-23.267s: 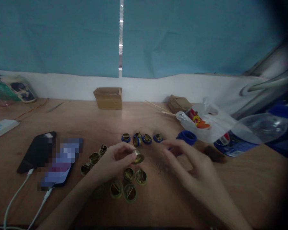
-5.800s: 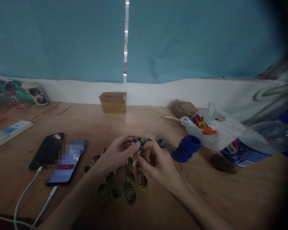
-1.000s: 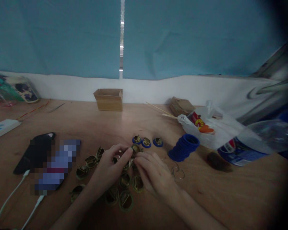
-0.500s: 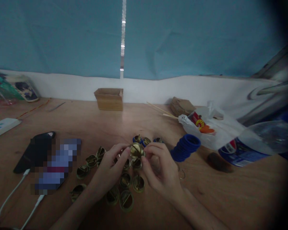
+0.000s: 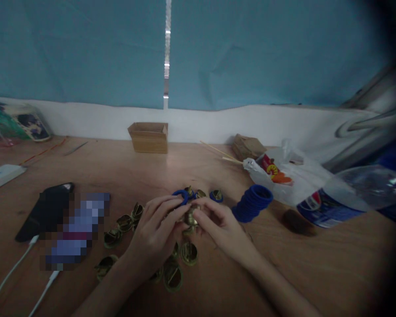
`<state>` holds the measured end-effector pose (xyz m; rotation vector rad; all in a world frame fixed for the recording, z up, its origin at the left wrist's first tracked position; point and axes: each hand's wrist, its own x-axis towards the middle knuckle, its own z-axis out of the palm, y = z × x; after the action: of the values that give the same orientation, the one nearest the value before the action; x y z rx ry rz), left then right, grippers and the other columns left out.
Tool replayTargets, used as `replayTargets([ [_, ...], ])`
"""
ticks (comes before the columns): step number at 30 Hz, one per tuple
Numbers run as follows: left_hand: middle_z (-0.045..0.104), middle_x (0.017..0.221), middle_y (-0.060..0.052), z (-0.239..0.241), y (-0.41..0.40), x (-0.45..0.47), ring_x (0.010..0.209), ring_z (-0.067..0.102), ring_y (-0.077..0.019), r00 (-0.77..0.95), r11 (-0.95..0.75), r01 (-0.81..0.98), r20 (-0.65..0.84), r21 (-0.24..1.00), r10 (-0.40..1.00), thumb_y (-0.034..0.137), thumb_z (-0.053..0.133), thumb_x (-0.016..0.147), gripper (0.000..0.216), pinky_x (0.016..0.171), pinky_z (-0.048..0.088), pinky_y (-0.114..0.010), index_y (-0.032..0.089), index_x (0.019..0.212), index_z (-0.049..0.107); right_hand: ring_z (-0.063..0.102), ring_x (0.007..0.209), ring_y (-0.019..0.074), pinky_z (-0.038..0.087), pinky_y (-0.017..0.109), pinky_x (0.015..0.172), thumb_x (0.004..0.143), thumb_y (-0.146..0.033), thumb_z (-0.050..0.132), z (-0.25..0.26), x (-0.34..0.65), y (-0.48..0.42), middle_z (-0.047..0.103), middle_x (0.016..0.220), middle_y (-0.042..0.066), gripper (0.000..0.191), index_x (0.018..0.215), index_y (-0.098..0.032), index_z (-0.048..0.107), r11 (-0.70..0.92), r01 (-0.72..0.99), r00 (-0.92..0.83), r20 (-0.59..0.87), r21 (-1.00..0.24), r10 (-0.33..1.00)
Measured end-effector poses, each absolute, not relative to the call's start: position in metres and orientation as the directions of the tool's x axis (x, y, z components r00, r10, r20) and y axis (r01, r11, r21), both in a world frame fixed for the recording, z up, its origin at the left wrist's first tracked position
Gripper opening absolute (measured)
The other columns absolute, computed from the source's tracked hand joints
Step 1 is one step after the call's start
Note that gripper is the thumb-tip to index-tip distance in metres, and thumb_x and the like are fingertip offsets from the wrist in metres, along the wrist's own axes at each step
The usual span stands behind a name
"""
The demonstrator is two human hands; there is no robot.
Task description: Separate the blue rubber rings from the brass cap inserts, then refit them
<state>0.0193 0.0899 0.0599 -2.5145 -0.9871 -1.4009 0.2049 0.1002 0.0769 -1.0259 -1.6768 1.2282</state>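
Both of my hands meet over the middle of the wooden table (image 5: 317,264). My left hand (image 5: 156,229) and my right hand (image 5: 218,226) pinch one small brass round piece (image 5: 188,218) between their fingertips. A blue ring (image 5: 180,196) rests on my left fingers just above it. Several loose brass pieces (image 5: 173,275) lie below and to the left of my hands. Three brass pieces seated in blue rings (image 5: 215,195) stand just beyond my fingers.
A leaning stack of blue rings (image 5: 252,202) stands right of my hands. Further right lie a white plastic bag (image 5: 284,174) and a big water bottle (image 5: 343,189). Two phones (image 5: 62,220) on cables lie left. A small cardboard box (image 5: 148,136) sits at the back.
A second ago my hands were down among the loose brass pieces. They lifted one brass piece, and now a blue ring sits on my left fingers above it.
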Motion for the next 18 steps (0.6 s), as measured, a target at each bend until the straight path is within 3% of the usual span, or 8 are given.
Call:
replayTargets([
  [5, 0.066, 0.116, -0.014, 0.059, 0.091, 0.019, 0.112, 0.055, -0.0249, 0.367, -0.788, 0.574, 0.790, 0.223, 0.491, 0.009, 0.060, 0.090, 0.032, 0.097, 0.049, -0.041, 0.011, 0.122, 0.060, 0.062, 0.072, 0.0117, 0.050, 0.024, 0.063, 0.094, -0.034, 0.056, 0.080, 0.209, 0.100, 0.064, 0.087, -0.002, 0.018, 0.108, -0.025, 0.061, 0.245, 0.081, -0.552, 0.161, -0.966, 0.818],
  [8, 0.066, 0.116, -0.014, 0.059, 0.091, 0.019, 0.111, 0.057, -0.0246, 0.346, -0.796, 0.561, 0.809, 0.228, 0.476, 0.007, 0.061, 0.089, 0.034, 0.095, 0.051, -0.041, 0.011, 0.123, 0.060, 0.064, 0.074, 0.0136, 0.049, 0.025, 0.063, 0.096, -0.035, 0.054, 0.092, 0.213, 0.099, 0.067, 0.084, -0.001, 0.017, 0.107, -0.024, 0.060, 0.332, 0.233, -0.554, 0.156, -0.914, 0.818],
  [13, 0.068, 0.112, -0.011, 0.063, 0.089, 0.020, 0.106, 0.063, -0.0220, 0.213, -0.747, 0.552, 0.803, 0.371, 0.556, 0.005, 0.061, 0.087, 0.032, 0.091, 0.054, -0.038, 0.014, 0.117, 0.063, 0.064, 0.073, 0.0174, 0.046, 0.028, 0.062, 0.097, -0.037, 0.052, 0.107, 0.228, 0.093, 0.069, 0.085, 0.003, 0.020, 0.103, -0.020, 0.061, 0.466, 0.675, -0.418, 0.224, -0.572, 0.881],
  [15, 0.070, 0.109, -0.009, 0.066, 0.087, 0.020, 0.100, 0.067, -0.0188, 0.169, -0.706, 0.528, 0.757, 0.471, 0.631, 0.005, 0.058, 0.088, 0.027, 0.089, 0.055, -0.033, 0.017, 0.112, 0.065, 0.066, 0.074, 0.0194, 0.046, 0.030, 0.062, 0.095, -0.036, 0.055, 0.103, 0.233, 0.088, 0.070, 0.086, 0.004, 0.019, 0.100, -0.020, 0.062, 0.491, 0.735, -0.461, 0.186, -0.468, 0.867],
  [18, 0.074, 0.102, -0.005, 0.070, 0.084, 0.019, 0.095, 0.070, -0.0168, 0.133, -0.655, 0.451, 0.680, 0.606, 0.721, 0.006, 0.056, 0.090, 0.022, 0.085, 0.055, -0.029, 0.019, 0.103, 0.067, 0.068, 0.076, 0.0203, 0.050, 0.031, 0.063, 0.093, -0.029, 0.059, 0.087, 0.236, 0.082, 0.071, 0.090, 0.005, 0.013, 0.101, -0.020, 0.064, 0.521, 0.745, -0.523, 0.120, -0.415, 0.844],
])
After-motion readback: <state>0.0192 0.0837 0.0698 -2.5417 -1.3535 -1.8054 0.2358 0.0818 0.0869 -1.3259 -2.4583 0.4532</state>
